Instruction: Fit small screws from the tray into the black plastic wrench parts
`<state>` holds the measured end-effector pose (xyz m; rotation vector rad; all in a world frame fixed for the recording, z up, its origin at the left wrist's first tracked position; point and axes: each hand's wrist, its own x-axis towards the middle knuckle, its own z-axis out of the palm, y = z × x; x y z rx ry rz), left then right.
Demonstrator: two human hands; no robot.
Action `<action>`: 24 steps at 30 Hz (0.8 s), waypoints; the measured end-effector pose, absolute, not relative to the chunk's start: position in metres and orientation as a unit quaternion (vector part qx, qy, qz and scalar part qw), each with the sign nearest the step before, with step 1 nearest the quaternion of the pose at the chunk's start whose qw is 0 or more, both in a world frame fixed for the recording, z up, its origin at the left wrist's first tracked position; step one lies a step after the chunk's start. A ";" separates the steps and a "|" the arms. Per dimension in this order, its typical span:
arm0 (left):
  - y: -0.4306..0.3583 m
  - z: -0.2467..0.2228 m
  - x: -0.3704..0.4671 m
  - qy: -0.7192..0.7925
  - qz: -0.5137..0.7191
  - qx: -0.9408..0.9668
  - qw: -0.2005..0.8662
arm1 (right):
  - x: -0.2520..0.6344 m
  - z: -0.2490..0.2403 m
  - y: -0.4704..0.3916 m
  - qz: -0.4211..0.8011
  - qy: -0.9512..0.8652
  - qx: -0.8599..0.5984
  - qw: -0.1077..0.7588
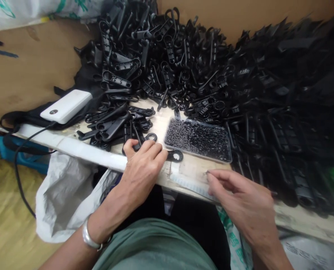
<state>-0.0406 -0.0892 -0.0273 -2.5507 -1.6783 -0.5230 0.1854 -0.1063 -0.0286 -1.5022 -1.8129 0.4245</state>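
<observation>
My left hand (pixel 144 165) is closed over a black plastic part (pixel 174 156) at the table's front edge; the part's ringed end sticks out to the right of the fingers. To the right, my right hand (pixel 234 195) pinches a tiny dark piece (pixel 205 173) between thumb and forefinger, above the table edge. A clear shallow box (pixel 199 139) full of small black pieces lies just beyond and between the hands. Several loose black parts (pixel 113 125) lie beyond my left hand.
A large heap of black plastic parts (pixel 167 56) rises at the back, and more black parts (pixel 282 112) cover the right side. At the left, a white power bank (pixel 67 106) with a black cable (pixel 20 180) rests on dark cloth. A white sack (pixel 62 198) hangs below the edge.
</observation>
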 end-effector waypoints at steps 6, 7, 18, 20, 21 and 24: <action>-0.098 -0.030 -0.022 -0.471 -0.277 -0.834 -0.071 | 0.184 -0.019 -0.109 0.130 -0.735 -0.560 0.359; -0.099 -0.033 -0.018 -0.458 -0.290 -0.834 -0.102 | 0.184 -0.018 -0.109 0.132 -0.740 -0.556 0.354; -0.103 -0.050 -0.008 -0.470 -0.355 -0.765 -0.260 | 0.182 -0.029 -0.107 0.127 -0.786 -0.523 0.303; -0.103 -0.051 -0.007 -0.472 -0.366 -0.760 -0.259 | 0.180 -0.030 -0.107 0.115 -0.802 -0.508 0.292; -0.104 -0.052 -0.006 -0.471 -0.372 -0.758 -0.255 | 0.180 -0.031 -0.106 0.107 -0.810 -0.501 0.287; -0.105 -0.055 -0.004 -0.468 -0.385 -0.756 -0.248 | 0.180 -0.031 -0.106 0.082 -0.827 -0.488 0.266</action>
